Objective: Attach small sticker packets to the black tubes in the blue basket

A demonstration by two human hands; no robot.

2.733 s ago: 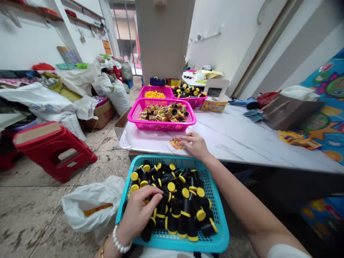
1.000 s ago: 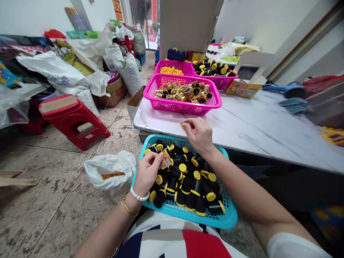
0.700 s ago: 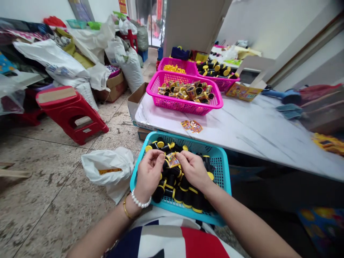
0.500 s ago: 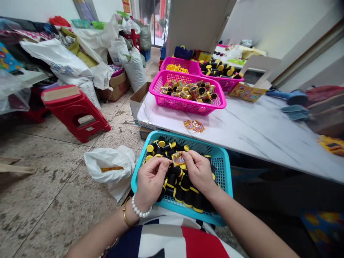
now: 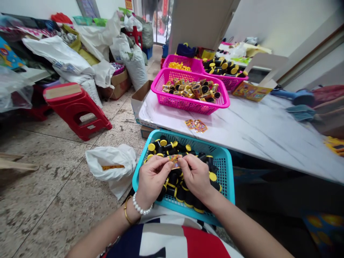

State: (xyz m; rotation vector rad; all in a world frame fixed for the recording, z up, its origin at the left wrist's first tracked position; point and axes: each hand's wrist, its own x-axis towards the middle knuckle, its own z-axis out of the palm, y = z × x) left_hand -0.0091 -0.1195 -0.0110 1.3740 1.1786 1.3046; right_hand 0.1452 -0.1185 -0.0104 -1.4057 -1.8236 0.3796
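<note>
Between my two hands is a small printed orange plastic sleeve (image 5: 175, 161), held over a turquoise basket (image 5: 227, 179). My left hand (image 5: 153, 179) pinches its left end between thumb and fingers. At the other end, my right hand (image 5: 195, 175) grips it the same way. Below them the basket holds many black cylinders with yellow caps (image 5: 185, 197), lying at all angles. A few flat printed sleeves (image 5: 197, 125) of the same look lie on the white marbled table (image 5: 242, 125) just beyond the basket.
On the table, a pink basket (image 5: 161, 99) holds cylinders wrapped in printed sleeves. Behind it are more pink baskets with yellow parts (image 5: 179, 66) and black cylinders (image 5: 223, 66). An open white sack (image 5: 113, 161) and a red stool (image 5: 77, 111) stand on the floor to the left.
My left hand has closed on the sleeve's left end, beside which it was before. The sleeve is now stretched between both hands and sits slightly further left.
</note>
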